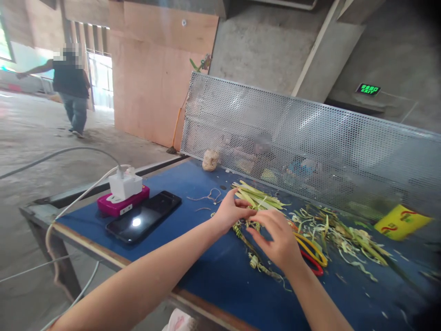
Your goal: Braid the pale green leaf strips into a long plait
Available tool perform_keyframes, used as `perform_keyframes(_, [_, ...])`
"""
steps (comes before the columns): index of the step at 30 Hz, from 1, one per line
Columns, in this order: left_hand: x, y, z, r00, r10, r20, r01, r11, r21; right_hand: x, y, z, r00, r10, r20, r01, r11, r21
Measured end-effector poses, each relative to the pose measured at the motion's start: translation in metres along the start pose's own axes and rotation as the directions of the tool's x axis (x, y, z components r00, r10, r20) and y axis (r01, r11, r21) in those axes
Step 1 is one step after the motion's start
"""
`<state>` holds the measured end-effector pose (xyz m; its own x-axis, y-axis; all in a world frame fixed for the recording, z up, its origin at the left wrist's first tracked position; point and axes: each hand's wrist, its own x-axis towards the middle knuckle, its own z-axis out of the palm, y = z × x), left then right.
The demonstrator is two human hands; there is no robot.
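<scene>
My left hand (234, 212) and my right hand (275, 234) meet over the blue tabletop (213, 280), fingertips pinched close together. Whatever lies between them is too small to make out. Below the hands runs a knotted, greenish plant strand (254, 261) with a thin, stringy end. Just behind them lies a bundle of pale green leaf strips (272, 201). Beside my right hand are a yellow loop (319, 250) and a red loop (313, 265) that look like handles; the rest of that tool is hidden.
Plant scraps (337, 232) and a yellow packet (401, 223) lie to the right. At left are a black phone (148, 216) and a white plug adapter (126, 185) on a magenta box (139, 197), with trailing cables. A perforated metal panel (275, 124) borders the table's back. A person (71, 87) walks far left.
</scene>
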<state>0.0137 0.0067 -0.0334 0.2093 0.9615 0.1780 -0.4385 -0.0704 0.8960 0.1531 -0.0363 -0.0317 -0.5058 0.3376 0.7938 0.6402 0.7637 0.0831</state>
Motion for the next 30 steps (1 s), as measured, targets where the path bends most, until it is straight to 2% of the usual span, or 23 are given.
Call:
perform_keyframes(1, [0.000, 0.002, 0.000, 1.000, 0.016, 0.002, -0.016, 1.000, 0.005, -0.001, 0.002, 0.001, 0.991, 0.120, -0.055, -0.119, 0.993, 0.010])
perform_keyframes(3, [-0.001, 0.004, 0.001, 0.999, 0.041, -0.001, -0.041, 0.999, 0.005, -0.004, 0.009, 0.004, 0.928, 0.359, -0.097, -0.358, 0.933, 0.029])
perform_keyframes(5, [-0.001, 0.005, 0.002, 0.999, 0.045, -0.019, -0.045, 0.999, 0.001, -0.007, 0.014, 0.008, 0.880, 0.475, -0.004, -0.474, 0.879, 0.045])
perform_keyframes(8, [-0.001, 0.003, 0.001, 0.997, 0.053, -0.047, -0.052, 0.998, 0.029, -0.008, 0.017, 0.013, 0.875, 0.464, 0.140, -0.477, 0.875, 0.086])
perform_keyframes(12, [0.000, 0.001, -0.001, 0.991, 0.122, -0.055, -0.113, 0.982, 0.153, -0.004, 0.012, 0.012, 0.871, 0.444, 0.211, -0.480, 0.860, 0.171])
perform_keyframes(16, [-0.002, 0.001, 0.001, 0.995, 0.094, 0.031, -0.097, 0.987, 0.127, -0.001, 0.010, 0.010, 0.802, 0.535, 0.267, -0.597, 0.735, 0.321])
perform_keyframes(19, [-0.002, 0.000, 0.000, 0.991, 0.117, 0.068, -0.124, 0.986, 0.114, -0.001, 0.011, 0.007, 0.760, 0.571, 0.309, -0.647, 0.629, 0.431])
perform_keyframes(26, [0.005, -0.002, -0.005, 0.972, 0.208, 0.109, -0.218, 0.971, 0.094, 0.003, 0.015, -0.003, 0.732, 0.613, 0.299, -0.661, 0.532, 0.529])
perform_keyframes(28, [0.005, -0.002, -0.005, 0.971, 0.210, 0.111, -0.218, 0.973, 0.072, 0.002, 0.018, -0.001, 0.684, 0.642, 0.348, -0.696, 0.431, 0.573])
perform_keyframes(30, [0.003, -0.002, -0.004, 0.973, 0.185, 0.140, -0.193, 0.980, 0.046, 0.002, 0.019, 0.002, 0.609, 0.658, 0.442, -0.729, 0.245, 0.639])
